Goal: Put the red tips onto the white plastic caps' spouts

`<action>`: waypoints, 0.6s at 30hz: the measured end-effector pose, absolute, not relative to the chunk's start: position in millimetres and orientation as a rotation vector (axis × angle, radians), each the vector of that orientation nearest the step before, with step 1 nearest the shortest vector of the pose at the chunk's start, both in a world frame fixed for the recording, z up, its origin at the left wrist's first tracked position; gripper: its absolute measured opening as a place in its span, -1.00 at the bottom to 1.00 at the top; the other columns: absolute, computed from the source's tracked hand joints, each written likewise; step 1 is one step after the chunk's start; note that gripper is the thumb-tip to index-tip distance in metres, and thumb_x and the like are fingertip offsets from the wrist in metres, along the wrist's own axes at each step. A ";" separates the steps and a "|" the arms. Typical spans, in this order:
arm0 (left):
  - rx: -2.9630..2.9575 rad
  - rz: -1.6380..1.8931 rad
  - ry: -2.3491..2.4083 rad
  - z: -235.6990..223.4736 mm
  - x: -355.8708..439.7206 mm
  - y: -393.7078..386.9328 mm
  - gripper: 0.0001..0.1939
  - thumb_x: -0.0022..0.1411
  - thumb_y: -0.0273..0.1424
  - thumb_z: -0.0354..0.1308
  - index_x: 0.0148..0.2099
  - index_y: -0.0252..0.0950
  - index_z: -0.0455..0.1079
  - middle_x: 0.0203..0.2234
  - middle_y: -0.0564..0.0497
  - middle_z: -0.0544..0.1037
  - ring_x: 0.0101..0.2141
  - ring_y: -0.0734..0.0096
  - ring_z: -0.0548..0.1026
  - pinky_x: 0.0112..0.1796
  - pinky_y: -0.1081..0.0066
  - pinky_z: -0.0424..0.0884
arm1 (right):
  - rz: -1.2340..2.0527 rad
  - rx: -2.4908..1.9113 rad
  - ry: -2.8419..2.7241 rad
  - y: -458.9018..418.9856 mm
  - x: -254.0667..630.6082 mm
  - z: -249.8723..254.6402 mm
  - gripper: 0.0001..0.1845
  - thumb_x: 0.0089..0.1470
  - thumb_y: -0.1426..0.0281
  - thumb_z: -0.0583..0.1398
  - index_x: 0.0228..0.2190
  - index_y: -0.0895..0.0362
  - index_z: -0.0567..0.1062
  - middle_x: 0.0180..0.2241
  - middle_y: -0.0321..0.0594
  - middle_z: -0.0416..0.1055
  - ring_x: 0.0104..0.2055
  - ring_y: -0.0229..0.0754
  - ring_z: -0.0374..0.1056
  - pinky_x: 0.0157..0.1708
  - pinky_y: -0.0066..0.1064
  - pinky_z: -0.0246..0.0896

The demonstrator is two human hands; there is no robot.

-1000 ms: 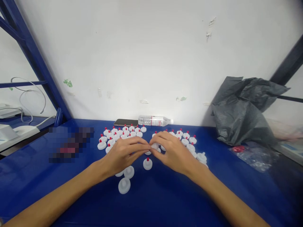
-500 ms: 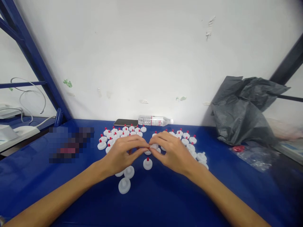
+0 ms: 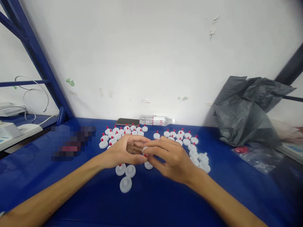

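Over the middle of the table, my right hand (image 3: 171, 154) pinches a white nozzle cap (image 3: 144, 150) between thumb and fingers, which partly hide it. Facing it, my left hand (image 3: 124, 151) is curved, with thumb and fingers apart and its fingertips close to that cap; I see nothing gripped in it. Just beneath the hands sits another white cap (image 3: 148, 165), partly covered. Nearer to me lies a white cap without a red tip (image 3: 125, 184), close to a similar cap (image 3: 130, 171) and a red-tipped cap (image 3: 120, 170).
Several red-tipped white caps stand in groups at the back left (image 3: 103, 144) and back right (image 3: 186, 142). Untipped caps (image 3: 204, 166) lie at the right. A phone (image 3: 127, 121) and a water bottle (image 3: 157, 120) rest by the wall. At right are a grey plastic bag (image 3: 246, 110) and a clear bag (image 3: 260, 159).
My hands' fingertips, which met in the middle, have parted. The left hand has opened, and a white cap now shows in my right fingers. The view has shifted slightly.
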State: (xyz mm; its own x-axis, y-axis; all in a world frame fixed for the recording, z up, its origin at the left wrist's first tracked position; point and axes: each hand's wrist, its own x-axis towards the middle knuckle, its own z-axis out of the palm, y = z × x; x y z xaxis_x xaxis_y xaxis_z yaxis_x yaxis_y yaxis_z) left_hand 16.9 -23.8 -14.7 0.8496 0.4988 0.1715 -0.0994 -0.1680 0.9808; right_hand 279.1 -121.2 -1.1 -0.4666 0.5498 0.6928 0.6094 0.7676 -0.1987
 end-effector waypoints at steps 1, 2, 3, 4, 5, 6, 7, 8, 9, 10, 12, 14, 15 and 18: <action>1.667 0.562 0.309 -15.0 17.4 -23.9 -0.37 0.38 -0.07 0.83 0.36 -0.17 0.84 0.05 -0.22 0.97 -0.01 0.01 0.96 0.01 0.24 0.85 | -0.086 -0.872 -2.179 -121.3 278.9 -1.6 -0.72 0.64 0.24 0.31 0.02 -0.32 0.87 0.02 -0.30 0.97 0.02 0.10 0.92 0.06 0.05 0.90; 1.670 0.577 0.306 -15.1 17.9 -24.3 -0.38 0.37 -0.07 0.83 0.34 -0.18 0.84 0.03 -0.22 0.97 -0.02 0.00 0.96 0.02 0.22 0.85 | -0.077 -0.881 -2.182 -121.2 278.8 -2.0 -0.73 0.64 0.23 0.32 0.02 -0.33 0.87 0.02 -0.31 0.97 0.02 0.09 0.92 0.06 0.05 0.91; 1.672 0.588 0.308 -15.3 18.4 -24.7 -0.38 0.35 -0.07 0.84 0.32 -0.18 0.85 0.01 -0.22 0.97 -0.03 -0.02 0.96 0.02 0.20 0.86 | -0.072 -0.885 -2.183 -121.1 279.0 -2.4 -0.73 0.63 0.22 0.32 0.03 -0.34 0.87 0.03 -0.33 0.97 0.02 0.09 0.92 0.07 0.05 0.91; 1.671 0.592 0.314 -15.4 18.9 -25.0 -0.38 0.33 -0.06 0.85 0.30 -0.18 0.85 -0.01 -0.23 0.97 -0.03 -0.04 0.96 0.02 0.18 0.87 | -0.069 -0.886 -2.183 -121.0 279.2 -2.8 -0.73 0.63 0.23 0.33 0.03 -0.35 0.87 0.04 -0.33 0.97 0.03 0.09 0.92 0.08 0.06 0.91; 1.667 0.596 0.321 -15.4 19.3 -25.2 -0.37 0.31 -0.05 0.85 0.28 -0.18 0.85 -0.03 -0.23 0.97 -0.04 -0.06 0.96 0.01 0.16 0.87 | -0.067 -0.885 -2.183 -120.9 279.3 -3.0 -0.73 0.63 0.23 0.33 0.03 -0.36 0.87 0.05 -0.34 0.96 0.04 0.09 0.92 0.10 0.06 0.91; 1.663 0.594 0.326 -15.4 19.7 -25.4 -0.37 0.30 -0.04 0.86 0.27 -0.18 0.86 -0.04 -0.23 0.97 -0.04 -0.07 0.96 0.00 0.15 0.87 | -0.065 -0.886 -2.183 -121.0 279.4 -3.0 -0.72 0.63 0.23 0.33 0.03 -0.37 0.87 0.06 -0.35 0.96 0.05 0.09 0.92 0.12 0.06 0.91; 1.658 0.590 0.329 -15.1 20.1 -25.5 -0.38 0.31 -0.03 0.86 0.27 -0.17 0.86 -0.05 -0.22 0.97 -0.06 -0.06 0.96 -0.01 0.16 0.87 | -0.065 -0.891 -2.180 -121.1 279.5 -2.8 -0.72 0.63 0.23 0.32 0.03 -0.37 0.87 0.06 -0.35 0.96 0.04 0.09 0.92 0.12 0.07 0.91; 1.655 0.580 0.330 -14.4 20.4 -25.8 -0.39 0.32 -0.02 0.85 0.27 -0.16 0.85 -0.05 -0.21 0.97 -0.08 -0.03 0.95 -0.03 0.18 0.86 | -0.065 -0.896 -2.181 -121.2 279.6 -2.4 -0.72 0.64 0.23 0.32 0.02 -0.37 0.87 0.06 -0.34 0.96 0.03 0.08 0.92 0.12 0.06 0.91; 1.660 0.566 0.330 -13.3 20.6 -26.1 -0.40 0.35 -0.01 0.83 0.27 -0.15 0.85 -0.05 -0.19 0.97 -0.10 0.01 0.94 -0.05 0.20 0.85 | -0.067 -0.897 -2.182 -121.3 279.8 -1.8 -0.72 0.65 0.23 0.31 0.02 -0.35 0.87 0.04 -0.34 0.96 0.02 0.08 0.92 0.11 0.05 0.90; 1.673 0.558 0.336 -11.6 20.5 -26.6 -0.40 0.39 0.02 0.81 0.29 -0.15 0.84 -0.04 -0.19 0.96 -0.11 0.04 0.93 -0.07 0.23 0.83 | -0.073 -0.897 -2.180 -121.2 280.2 -1.0 -0.72 0.66 0.23 0.31 0.01 -0.33 0.87 0.03 -0.32 0.97 0.01 0.08 0.92 0.10 0.03 0.89; 1.733 0.570 0.376 -6.1 19.2 -27.4 -0.37 0.49 0.11 0.71 0.34 -0.19 0.80 -0.04 -0.20 0.95 -0.12 0.07 0.90 -0.10 0.26 0.79 | -0.086 -0.894 -2.169 -120.7 282.1 1.4 -0.72 0.67 0.25 0.31 0.02 -0.26 0.88 0.01 -0.28 0.97 -0.02 0.06 0.90 0.09 -0.01 0.87; 1.871 0.630 0.486 1.9 15.4 -26.9 -0.37 0.61 0.16 0.56 0.36 -0.23 0.78 -0.07 -0.18 0.93 -0.11 0.07 0.87 -0.11 0.26 0.75 | -0.084 -0.907 -2.158 -119.7 286.1 5.6 -0.75 0.66 0.27 0.33 0.06 -0.19 0.88 -0.01 -0.26 0.97 -0.09 0.04 0.87 0.08 -0.05 0.83; 1.980 0.661 0.567 6.5 12.4 -25.8 -0.43 0.67 0.14 0.47 0.31 -0.24 0.79 -0.11 -0.15 0.92 -0.12 0.09 0.85 -0.11 0.26 0.72 | -0.077 -0.924 -2.152 -119.2 289.1 8.7 -0.77 0.65 0.27 0.36 0.08 -0.16 0.88 -0.03 -0.25 0.96 -0.14 0.03 0.85 0.06 -0.07 0.81; 2.448 0.599 0.856 20.9 -0.6 -18.5 -0.63 0.71 -0.11 0.31 -0.08 -0.21 0.80 -0.32 -0.03 0.82 -0.25 0.17 0.73 -0.13 0.25 0.55 | 0.011 -1.050 -2.169 -118.8 300.8 22.7 -0.88 0.57 0.26 0.46 0.02 -0.12 0.88 -0.15 -0.28 0.93 -0.22 0.00 0.78 -0.01 -0.12 0.73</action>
